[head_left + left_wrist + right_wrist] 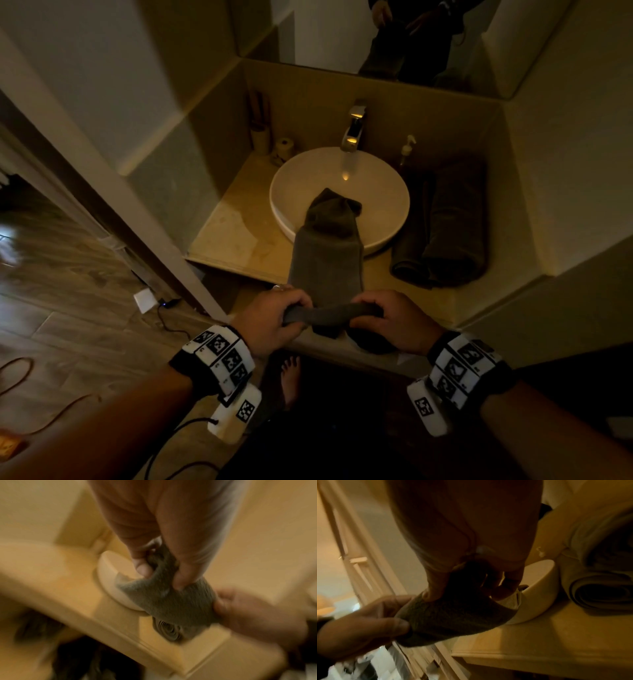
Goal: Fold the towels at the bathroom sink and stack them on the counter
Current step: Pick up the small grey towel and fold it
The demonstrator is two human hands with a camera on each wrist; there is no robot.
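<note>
A dark grey towel (327,253) hangs in a long narrow strip from my two hands, its far end resting inside the round white basin (294,181). My left hand (281,318) grips the near edge at its left (164,601). My right hand (387,317) grips the same edge at its right (453,616). Both hands are held close together above the front edge of the counter (239,236). Two dark towels (445,222) lie rolled side by side on the counter right of the basin, also in the right wrist view (599,592).
A chrome tap (354,130) stands behind the basin, with a soap dispenser (407,150) to its right and toilet rolls (284,147) at the back left. Walls box in the counter on both sides. A mirror (376,37) is above. Cables (164,318) lie on the wooden floor at left.
</note>
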